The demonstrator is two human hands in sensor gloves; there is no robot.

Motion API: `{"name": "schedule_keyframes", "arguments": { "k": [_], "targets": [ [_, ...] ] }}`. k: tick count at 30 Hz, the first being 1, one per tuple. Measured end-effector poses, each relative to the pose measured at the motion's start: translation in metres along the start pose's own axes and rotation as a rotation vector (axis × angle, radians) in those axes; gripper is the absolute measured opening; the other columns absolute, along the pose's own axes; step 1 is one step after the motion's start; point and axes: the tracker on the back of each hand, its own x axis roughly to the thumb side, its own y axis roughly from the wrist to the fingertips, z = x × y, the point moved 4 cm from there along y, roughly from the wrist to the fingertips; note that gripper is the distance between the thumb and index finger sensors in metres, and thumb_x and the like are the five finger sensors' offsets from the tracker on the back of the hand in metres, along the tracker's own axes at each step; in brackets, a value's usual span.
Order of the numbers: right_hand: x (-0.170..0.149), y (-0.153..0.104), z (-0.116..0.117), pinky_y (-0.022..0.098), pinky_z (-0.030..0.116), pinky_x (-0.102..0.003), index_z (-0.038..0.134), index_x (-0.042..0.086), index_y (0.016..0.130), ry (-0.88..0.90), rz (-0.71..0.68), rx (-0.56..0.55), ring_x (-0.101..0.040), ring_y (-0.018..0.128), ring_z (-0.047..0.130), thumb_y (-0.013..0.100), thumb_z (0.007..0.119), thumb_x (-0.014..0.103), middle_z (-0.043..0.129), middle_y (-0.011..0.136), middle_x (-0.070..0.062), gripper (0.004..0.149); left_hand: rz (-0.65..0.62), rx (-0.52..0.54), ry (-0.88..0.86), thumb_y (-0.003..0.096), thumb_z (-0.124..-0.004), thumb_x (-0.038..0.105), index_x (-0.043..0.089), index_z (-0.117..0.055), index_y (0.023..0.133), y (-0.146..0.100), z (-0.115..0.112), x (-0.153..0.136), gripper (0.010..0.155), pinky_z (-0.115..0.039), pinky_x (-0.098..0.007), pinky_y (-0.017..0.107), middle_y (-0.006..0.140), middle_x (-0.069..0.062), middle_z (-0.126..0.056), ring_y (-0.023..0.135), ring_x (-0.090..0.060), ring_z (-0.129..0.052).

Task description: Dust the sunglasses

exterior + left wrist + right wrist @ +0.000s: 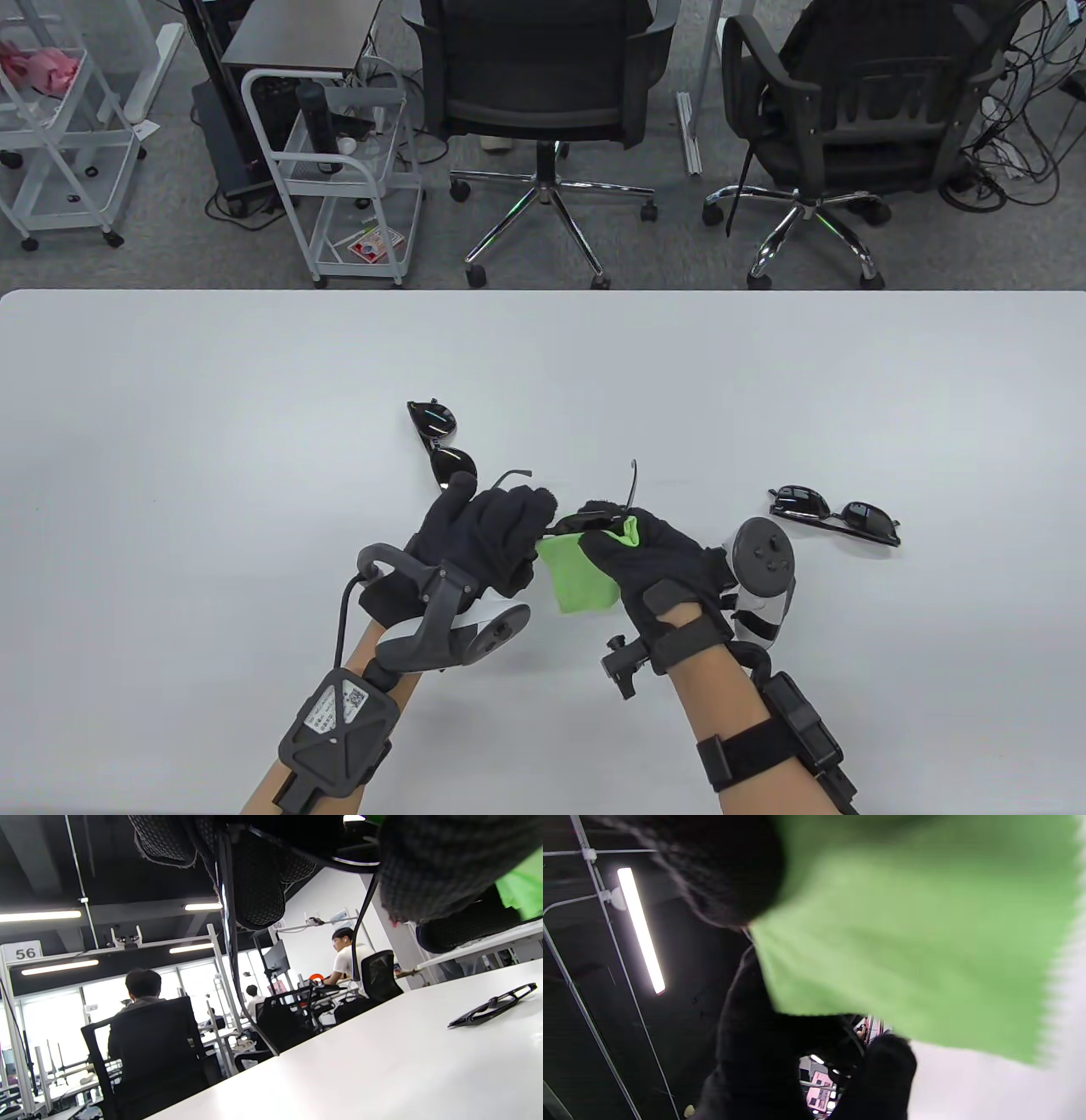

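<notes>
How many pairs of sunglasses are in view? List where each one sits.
3. One pair lies on the table above the left hand; one pair lies right of the right hand; one pair is held between both hands against the green cloth.

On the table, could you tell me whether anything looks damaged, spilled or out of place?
Nothing stands out. Two spare sunglasses lie flat and look intact; a third pair is held between the left hand and the right hand, which wipes with a green cloth.

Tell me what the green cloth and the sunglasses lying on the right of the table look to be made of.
Green cloth: soft matte fabric, probably microfibre; it hangs limp and folds. Sunglasses on the right: glossy dark lenses showing reflections, in a thin black frame, plastic or metal unclear.
</notes>
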Motion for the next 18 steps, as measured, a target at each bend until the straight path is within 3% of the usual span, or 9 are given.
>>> {"name": "schedule_keyframes", "arguments": {
  "k": [2,4,7,9,12,14,15,18],
  "targets": [
    [-0.002,-0.002,-0.005,0.06,0.076,-0.054,0.096,0.019,0.068,0.054,0.016,-0.06,-0.019,0.044,0.108,0.043,0.083,0.052,0.106,0.059,0.001,0.044,0.006,-0.011,-0.029,0.0278,-0.089,0.064,0.04,-0.038,0.106,0.002,0.0,0.001,0.096,-0.067,-0.043,0.078,0.105,0.018,-0.064,0.086,-0.003,-0.097],
    [-0.002,-0.003,-0.009,0.06,0.076,-0.055,0.097,0.017,0.067,0.066,0.014,-0.068,-0.02,0.043,0.108,0.045,0.08,0.052,0.106,0.058,-0.001,0.045,0.042,-0.025,-0.141,0.0259,-0.092,0.063,0.039,-0.042,0.105,0.003,-0.001,-0.002,0.097,-0.067,-0.042,0.078,0.103,0.018,-0.068,0.086,-0.003,-0.098],
    [-0.002,-0.005,-0.01,0.061,0.074,-0.057,0.095,0.016,0.07,0.063,0.008,-0.051,-0.021,0.047,0.107,0.046,0.076,0.052,0.105,0.062,-0.002,0.047,0.057,-0.022,-0.158,0.024,-0.094,0.063,0.036,-0.046,0.105,0.004,0.0,-0.005,0.098,-0.068,-0.04,0.078,0.101,0.017,-0.073,0.085,-0.002,-0.1],
    [-0.002,-0.004,-0.002,0.062,0.07,-0.059,0.09,0.016,0.078,0.094,0.005,0.025,-0.024,0.057,0.104,0.047,0.078,0.049,0.101,0.072,-0.003,0.047,0.053,-0.02,-0.115,0.0241,-0.094,0.063,0.035,-0.049,0.105,0.002,0.0,-0.005,0.097,-0.07,-0.041,0.077,0.099,0.015,-0.076,0.083,-0.002,-0.102],
    [-0.002,0.0,0.011,0.063,0.066,-0.063,0.077,0.015,0.092,0.148,-0.003,0.187,-0.029,0.07,0.097,0.045,0.088,0.03,0.088,0.089,-0.006,0.051,0.068,-0.052,-0.163,0.024,-0.094,0.063,0.034,-0.051,0.105,0.0,-0.005,-0.009,0.096,-0.071,-0.042,0.076,0.098,0.015,-0.078,0.08,-0.003,-0.104],
    [0.003,0.001,0.006,0.062,0.068,-0.061,0.082,0.015,0.086,0.038,-0.024,0.124,-0.026,0.063,0.1,0.042,0.091,0.026,0.094,0.081,-0.005,0.047,0.051,-0.048,-0.143,0.0243,-0.094,0.063,0.034,-0.051,0.105,0.0,-0.004,-0.008,0.096,-0.071,-0.043,0.076,0.097,0.015,-0.078,0.079,-0.003,-0.103],
    [0.006,0.001,0.001,0.061,0.071,-0.059,0.086,0.016,0.081,-0.057,-0.034,0.075,-0.023,0.057,0.103,0.04,0.094,0.029,0.098,0.075,-0.003,0.044,0.041,-0.043,-0.116,0.0244,-0.094,0.063,0.034,-0.051,0.105,0.0,-0.002,-0.007,0.096,-0.07,-0.043,0.076,0.097,0.015,-0.078,0.079,-0.003,-0.103],
    [0.004,-0.003,-0.006,0.06,0.075,-0.055,0.093,0.018,0.071,-0.042,-0.017,-0.026,-0.019,0.045,0.106,0.04,0.093,0.044,0.103,0.062,0.0,0.04,0.019,-0.028,-0.11,0.0244,-0.094,0.062,0.034,-0.05,0.105,0.001,0.001,-0.001,0.097,-0.07,-0.043,0.077,0.097,0.015,-0.077,0.079,-0.002,-0.102]
  ]
}}
